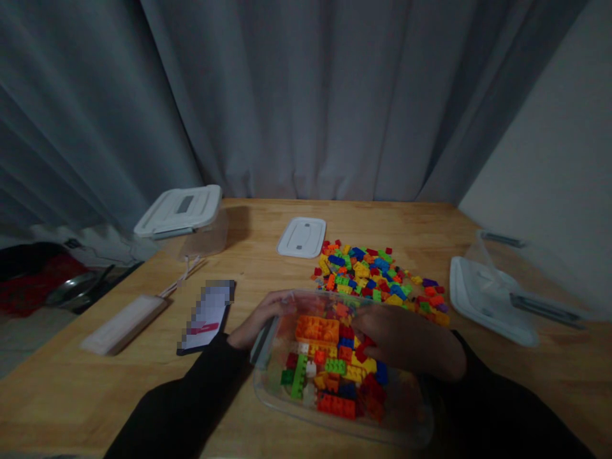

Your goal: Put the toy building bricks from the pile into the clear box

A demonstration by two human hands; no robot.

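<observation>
A clear plastic container (406, 428) full of coloured building bricks sits near the table's front edge. My left hand (258, 322) grips its left rim, fingers curled over the edge. My right hand (406, 341) reaches into the container from the right, fingers bent down among the bricks; what they hold, if anything, is hidden. A large orange brick (317, 329) lies on top between my hands. Behind the container a loose pile of coloured bricks (373, 274) is spread on the wooden table (95, 395).
A white lid (302, 237) lies behind the pile. A lidded clear box (184, 213) stands at the back left, another white-lidded container (492, 296) at the right. A phone (208, 315) and a white power bank with cable (124, 324) lie at left. A grey curtain hangs behind.
</observation>
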